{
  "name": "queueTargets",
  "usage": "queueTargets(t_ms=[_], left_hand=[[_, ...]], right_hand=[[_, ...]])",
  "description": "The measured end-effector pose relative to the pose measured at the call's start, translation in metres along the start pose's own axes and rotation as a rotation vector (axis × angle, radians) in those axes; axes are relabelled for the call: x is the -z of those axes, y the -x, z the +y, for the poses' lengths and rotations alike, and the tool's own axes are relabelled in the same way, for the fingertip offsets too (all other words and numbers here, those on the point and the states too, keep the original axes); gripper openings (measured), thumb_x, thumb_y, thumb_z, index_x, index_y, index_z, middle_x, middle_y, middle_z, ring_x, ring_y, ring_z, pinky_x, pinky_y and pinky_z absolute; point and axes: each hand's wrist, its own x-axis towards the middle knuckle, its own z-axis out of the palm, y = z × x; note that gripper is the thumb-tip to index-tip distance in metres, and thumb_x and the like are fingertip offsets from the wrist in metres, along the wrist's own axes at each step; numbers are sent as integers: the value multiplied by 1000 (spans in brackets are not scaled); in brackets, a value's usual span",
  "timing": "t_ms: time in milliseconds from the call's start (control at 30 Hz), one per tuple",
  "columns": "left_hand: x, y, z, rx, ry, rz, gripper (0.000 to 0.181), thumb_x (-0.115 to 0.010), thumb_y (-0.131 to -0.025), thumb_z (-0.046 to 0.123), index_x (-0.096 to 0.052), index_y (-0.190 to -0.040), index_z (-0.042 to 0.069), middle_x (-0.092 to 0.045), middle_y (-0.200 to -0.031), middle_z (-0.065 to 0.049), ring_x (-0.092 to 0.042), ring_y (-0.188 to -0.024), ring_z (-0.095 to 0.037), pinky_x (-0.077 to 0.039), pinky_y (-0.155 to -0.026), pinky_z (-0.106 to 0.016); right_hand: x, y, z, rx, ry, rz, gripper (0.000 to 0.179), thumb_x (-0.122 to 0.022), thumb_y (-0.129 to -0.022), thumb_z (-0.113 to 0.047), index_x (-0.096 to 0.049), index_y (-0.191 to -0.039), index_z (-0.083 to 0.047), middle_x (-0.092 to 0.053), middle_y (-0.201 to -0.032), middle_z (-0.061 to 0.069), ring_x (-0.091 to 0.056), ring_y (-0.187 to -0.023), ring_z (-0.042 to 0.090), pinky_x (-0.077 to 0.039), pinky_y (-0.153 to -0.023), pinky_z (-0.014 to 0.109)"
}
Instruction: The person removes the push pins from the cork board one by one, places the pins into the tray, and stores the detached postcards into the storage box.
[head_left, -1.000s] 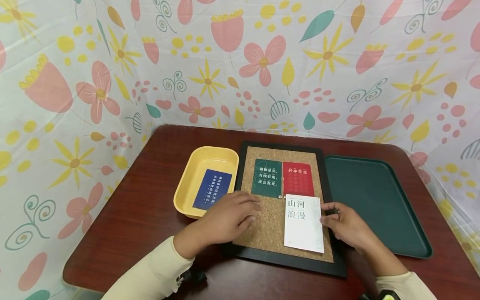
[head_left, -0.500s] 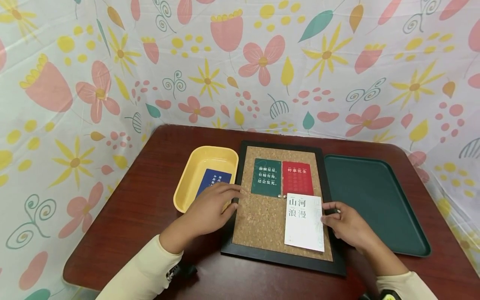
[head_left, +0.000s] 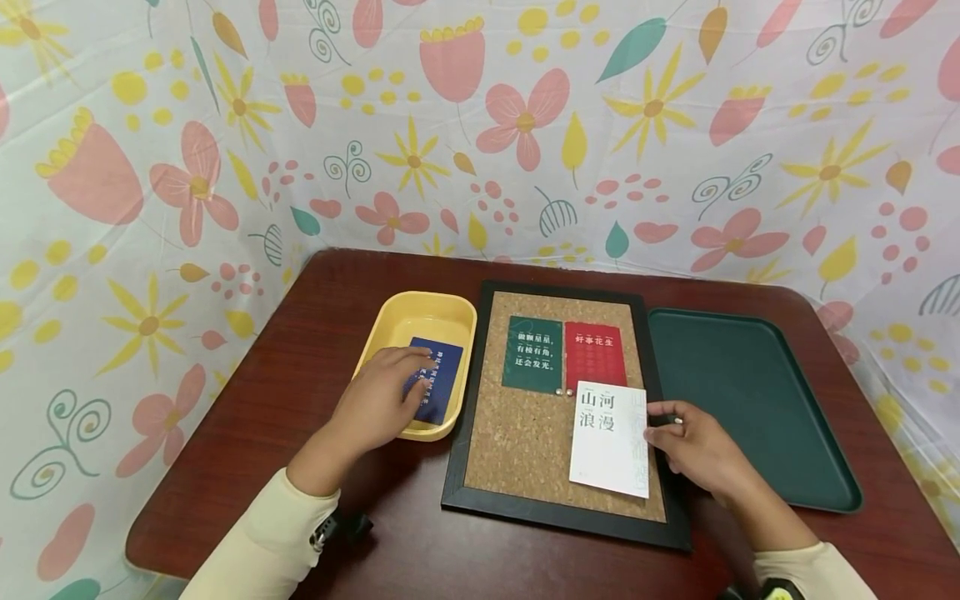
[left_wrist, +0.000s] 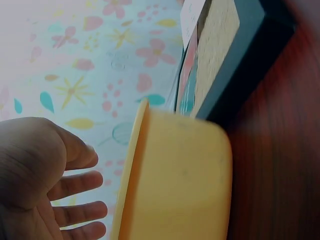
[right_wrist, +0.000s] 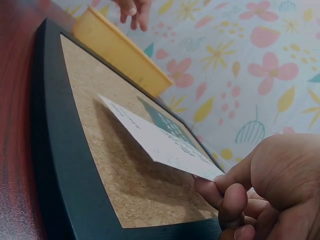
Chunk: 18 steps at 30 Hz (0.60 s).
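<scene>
My right hand (head_left: 697, 446) pinches the right edge of a white card (head_left: 609, 437) printed with dark characters. In the right wrist view the card slants above the corkboard (head_left: 517, 450), its shadow beneath it. A tiny pale thing shows by the right fingers; its kind is too small to make out. My left hand (head_left: 378, 396) hovers over the yellow basin (head_left: 471, 312), fingers loosely bent and holding nothing, as the left wrist view shows. Inside the basin lies a blue card (head_left: 442, 392), partly hidden by that hand.
A green card (head_left: 532, 354) and a red card (head_left: 595, 354) sit side by side on the upper corkboard. Small silver pins (head_left: 564, 392) show at their lower corners. To the right of the black frame (head_left: 555, 525) lies a dark green tray (head_left: 750, 408). A floral curtain (head_left: 465, 192) backs the table.
My left hand has moved left from over the corkboard to above the yellow basin. The right hand still holds the white card, which has shifted slightly upward in the head view.
</scene>
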Motion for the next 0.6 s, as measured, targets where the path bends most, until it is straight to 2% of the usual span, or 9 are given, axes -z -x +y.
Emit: queueTargets(t_ms=[167, 400, 500, 600], left_hand=[[5, 0, -10, 120, -34, 8, 26, -70, -94, 11, -73, -120, 6, -64, -135, -13, -56, -125, -36, -44, -106, -52], [7, -1, -24, 366, -111, 34, 31, -66, -97, 13, -69, -127, 5, -60, -136, -18, -54, -124, -40, -47, -99, -57], [9, 0, -30, 445, -136, 19, 35, -62, -99, 12, -64, -132, 4, -58, -137, -20, -55, -121, -43, -49, -94, -59], [11, 0, -37, 502, -166, -24, 39, -57, -100, 10, -60, -139, 5, -57, -138, -22, -58, -117, -45, -51, -88, -60]], right_hand=[[1, 1, 0, 2, 6, -3, 50, -58, -102, -13, -40, -145, 6, -67, -83, 9, -47, -56, 20, -38, -47, 33], [1, 1, 1, 5, 15, 8, 49, -58, -102, -13, -40, -144, 6, -66, -80, 9, -50, -58, 21, -38, -47, 33], [1, 0, 2, 8, 12, 11, 50, -58, -102, -13, -40, -144, 6, -64, -75, 9, -51, -58, 21, -38, -47, 32], [0, 0, 2, 15, 6, 13, 49, -58, -102, -12, -40, -144, 6, -62, -72, 9, -52, -59, 22, -37, -47, 32]])
